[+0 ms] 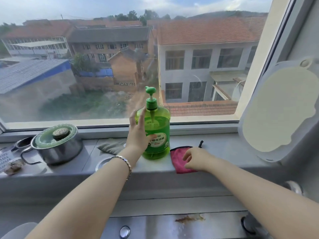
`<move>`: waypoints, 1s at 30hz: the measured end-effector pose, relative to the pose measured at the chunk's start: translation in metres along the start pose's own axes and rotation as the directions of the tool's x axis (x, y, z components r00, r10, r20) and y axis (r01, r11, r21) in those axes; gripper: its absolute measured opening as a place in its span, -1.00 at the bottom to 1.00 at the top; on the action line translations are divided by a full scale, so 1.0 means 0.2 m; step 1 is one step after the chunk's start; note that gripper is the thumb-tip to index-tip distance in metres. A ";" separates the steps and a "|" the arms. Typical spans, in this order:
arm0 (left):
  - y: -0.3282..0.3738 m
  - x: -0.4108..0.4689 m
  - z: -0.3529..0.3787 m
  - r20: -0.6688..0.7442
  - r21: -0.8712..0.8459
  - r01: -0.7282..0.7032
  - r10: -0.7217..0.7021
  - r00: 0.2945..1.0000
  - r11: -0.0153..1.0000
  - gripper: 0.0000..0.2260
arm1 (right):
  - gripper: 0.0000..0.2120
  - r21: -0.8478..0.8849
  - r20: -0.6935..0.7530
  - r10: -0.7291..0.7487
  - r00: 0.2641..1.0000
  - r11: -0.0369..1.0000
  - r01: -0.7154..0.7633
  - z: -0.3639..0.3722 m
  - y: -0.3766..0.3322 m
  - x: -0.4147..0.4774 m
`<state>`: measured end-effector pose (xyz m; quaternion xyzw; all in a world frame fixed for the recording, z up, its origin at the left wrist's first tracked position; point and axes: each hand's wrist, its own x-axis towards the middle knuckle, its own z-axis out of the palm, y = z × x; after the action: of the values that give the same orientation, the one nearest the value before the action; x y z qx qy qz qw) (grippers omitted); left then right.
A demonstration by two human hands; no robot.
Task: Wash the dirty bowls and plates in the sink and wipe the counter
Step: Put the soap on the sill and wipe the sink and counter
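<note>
A green dish-soap pump bottle (156,128) stands upright on the grey window sill (221,152). My left hand (138,133) is against the bottle's left side, fingers straight and pointing up, thumb lying across the label. A pink cloth (178,159) lies on the sill just right of the bottle, its near corner hanging over the edge. My right hand (196,160) is on top of the cloth, its curled fingers and thumb pinching it. No bowls or plates are in view.
A steel pot (57,149) with a green glass lid sits on the sill at left, a grey rag (112,146) between it and the bottle. A large white appliance (279,109) fills the right side. Below, a steel surface (155,225) carries a brown stain (189,219).
</note>
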<state>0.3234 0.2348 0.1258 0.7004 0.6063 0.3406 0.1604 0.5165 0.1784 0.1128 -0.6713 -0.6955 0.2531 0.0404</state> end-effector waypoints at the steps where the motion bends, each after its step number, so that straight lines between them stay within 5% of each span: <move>1: 0.00 0.01 0.01 0.001 0.017 -0.006 0.006 1.000 1.000 -0.13 | -0.68 -0.025 -0.009 0.001 1.000 1.000 -0.001 0.00 0.01 0.01; 6: 0.02 -0.22 0.13 -0.027 0.220 -0.009 0.015 1.000 0.975 -0.23 | -0.43 -0.315 -0.057 -0.018 0.998 0.949 -0.001 0.09 0.08 0.08; 9: -0.06 -0.46 0.17 0.215 0.318 -0.138 0.070 0.974 0.938 -0.44 | -0.14 -0.449 0.026 0.022 0.999 0.893 -0.008 0.18 0.09 0.09; 11: -0.15 -0.60 0.18 0.416 0.363 -0.177 0.012 0.909 0.915 -0.57 | -0.29 -0.463 -0.036 0.045 0.998 0.884 -0.057 0.25 0.07 0.09; 14: -0.29 -0.77 0.15 0.578 0.361 0.002 -0.225 0.784 0.933 -0.69 | -0.69 -0.484 -0.287 -0.053 0.956 0.870 -0.097 0.35 0.03 0.03; 16: -0.37 -0.87 0.14 0.620 0.359 0.120 -0.332 0.710 0.926 -0.71 | -0.76 -0.379 -0.420 -0.058 0.906 0.918 -0.116 0.40 0.01 -0.02; 18: -0.44 -0.97 0.12 0.634 0.382 0.183 -0.400 0.662 0.906 -0.72 | -0.78 0.002 -0.506 0.104 0.856 0.993 -0.120 0.47 -0.04 -0.11; 20: -0.52 -1.06 0.12 0.634 0.412 0.212 -0.445 0.632 0.886 -0.73 | -0.82 0.483 -0.401 0.326 0.856 0.869 -0.104 0.55 -0.10 -0.20; 22: -0.57 -1.15 0.11 0.635 0.424 0.244 -0.479 0.606 0.872 -0.74 | -0.79 0.702 -0.232 0.412 0.881 0.698 -0.142 0.64 -0.13 -0.27; 26: -0.65 -1.31 0.08 0.629 0.423 0.294 -0.511 0.586 0.857 -0.75 | -0.72 0.678 -0.226 0.340 0.913 0.727 -0.103 0.77 -0.14 -0.40; 30: -0.70 -1.44 0.09 0.624 0.411 0.307 -0.511 0.591 0.858 -0.77 | -0.93 0.415 -0.360 0.017 0.933 0.898 0.144 0.85 -0.15 -0.40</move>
<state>0.2219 -0.0074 -0.0585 0.6306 0.6798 -0.0880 0.3639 0.4298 0.0532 0.0006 -0.6563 -0.6244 0.2749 0.3223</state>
